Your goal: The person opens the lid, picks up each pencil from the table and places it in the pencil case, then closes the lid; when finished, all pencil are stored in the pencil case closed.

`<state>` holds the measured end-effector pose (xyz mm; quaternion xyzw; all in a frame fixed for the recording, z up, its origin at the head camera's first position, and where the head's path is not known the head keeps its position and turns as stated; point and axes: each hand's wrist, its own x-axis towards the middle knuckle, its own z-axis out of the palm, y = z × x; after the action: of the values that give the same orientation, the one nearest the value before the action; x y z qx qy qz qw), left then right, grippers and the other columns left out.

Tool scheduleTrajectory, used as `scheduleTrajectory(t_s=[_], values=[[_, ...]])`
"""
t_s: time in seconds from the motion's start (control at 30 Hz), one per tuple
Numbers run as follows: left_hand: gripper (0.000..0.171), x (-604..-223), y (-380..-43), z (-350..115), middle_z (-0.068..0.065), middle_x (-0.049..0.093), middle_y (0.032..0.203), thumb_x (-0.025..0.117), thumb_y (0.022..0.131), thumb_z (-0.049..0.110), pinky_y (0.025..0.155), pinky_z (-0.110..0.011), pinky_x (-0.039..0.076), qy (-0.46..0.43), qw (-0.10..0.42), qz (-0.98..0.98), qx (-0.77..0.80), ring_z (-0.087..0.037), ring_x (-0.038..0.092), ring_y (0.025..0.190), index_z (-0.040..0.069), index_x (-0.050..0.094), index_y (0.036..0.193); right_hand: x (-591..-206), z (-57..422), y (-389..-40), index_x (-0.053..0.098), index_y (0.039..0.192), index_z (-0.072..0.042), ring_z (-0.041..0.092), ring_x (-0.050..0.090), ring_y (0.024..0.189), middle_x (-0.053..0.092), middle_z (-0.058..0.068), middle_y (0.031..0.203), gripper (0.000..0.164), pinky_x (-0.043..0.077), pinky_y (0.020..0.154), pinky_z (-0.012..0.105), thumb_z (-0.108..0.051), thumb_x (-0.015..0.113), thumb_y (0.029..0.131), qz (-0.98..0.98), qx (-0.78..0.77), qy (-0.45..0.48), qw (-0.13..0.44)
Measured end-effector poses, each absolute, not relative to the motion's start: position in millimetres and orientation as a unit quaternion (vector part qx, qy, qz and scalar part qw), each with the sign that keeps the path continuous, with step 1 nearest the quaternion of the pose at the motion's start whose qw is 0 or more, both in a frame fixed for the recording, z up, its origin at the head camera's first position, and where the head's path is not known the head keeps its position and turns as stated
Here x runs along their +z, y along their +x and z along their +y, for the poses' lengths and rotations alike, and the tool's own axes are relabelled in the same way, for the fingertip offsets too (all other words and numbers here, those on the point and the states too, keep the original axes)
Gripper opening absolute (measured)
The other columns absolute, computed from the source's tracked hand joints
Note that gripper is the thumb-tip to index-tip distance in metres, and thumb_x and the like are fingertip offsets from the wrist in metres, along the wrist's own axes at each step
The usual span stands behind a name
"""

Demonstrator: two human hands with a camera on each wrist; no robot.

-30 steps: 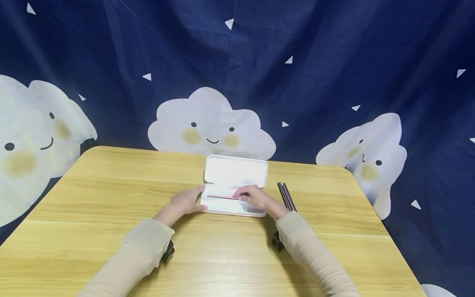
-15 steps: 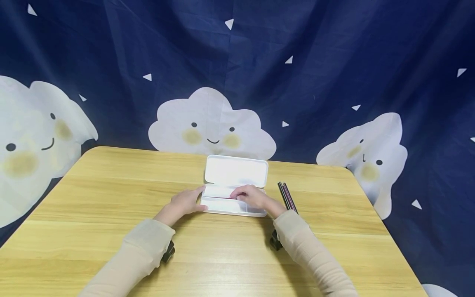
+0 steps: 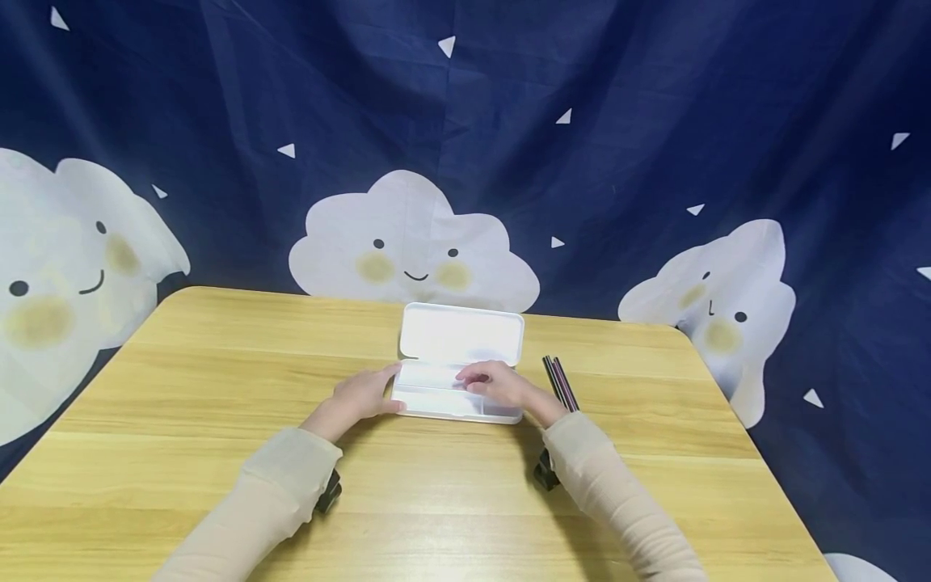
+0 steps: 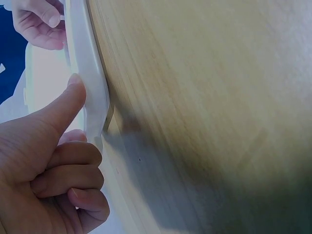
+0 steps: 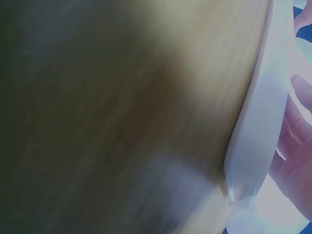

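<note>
Pencil case, white, one: lid open, on worktop; red pencil visible inside a second ago, now out of sight. Left hand grips its left end; right hand above, grip loosely parted, nothing visible in it. Dark pencils, at least two, to its right.

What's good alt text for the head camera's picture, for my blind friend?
A person's left hand holds the left end of an open white case on a wooden table; the right hand reaches inside. Dark, pencil-like sticks lie to the right, before a blue cloud-patterned backdrop.
</note>
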<state>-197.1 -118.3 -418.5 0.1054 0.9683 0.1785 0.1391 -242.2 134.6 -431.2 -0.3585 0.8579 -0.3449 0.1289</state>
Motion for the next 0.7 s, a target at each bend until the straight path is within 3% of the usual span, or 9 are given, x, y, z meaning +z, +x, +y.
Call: scheduleTrajectory(t_s=[0.27,0.7], values=[[0.073,-417,-197,-119,-0.024,0.052,0.125,0.068,0.08,0.035,0.067,-0.048,0.047,0.104,0.138,0.969,0.177,-0.04,0.054,0.105,0.007,0.036,0.139,-429,143,-236,0.061,0.11,0.007,0.025,0.058,0.096,0.064,0.017,0.103,0.025,0.045,0.087,0.029,-0.006,0.054,0.09,0.86,-0.367,-0.329,0.131],[0.072,-417,-196,-119,-0.023,0.051,0.126,0.068,0.081,0.035,0.067,-0.048,0.047,0.106,0.141,0.969,0.175,-0.04,0.053,0.107,0.008,0.036,0.14,-417,172,-227,0.058,0.114,0.008,0.026,0.056,0.095,0.063,0.018,0.104,0.029,0.045,0.085,0.036,-0.011,0.053,0.092,0.869,-0.367,-0.306,0.128]])
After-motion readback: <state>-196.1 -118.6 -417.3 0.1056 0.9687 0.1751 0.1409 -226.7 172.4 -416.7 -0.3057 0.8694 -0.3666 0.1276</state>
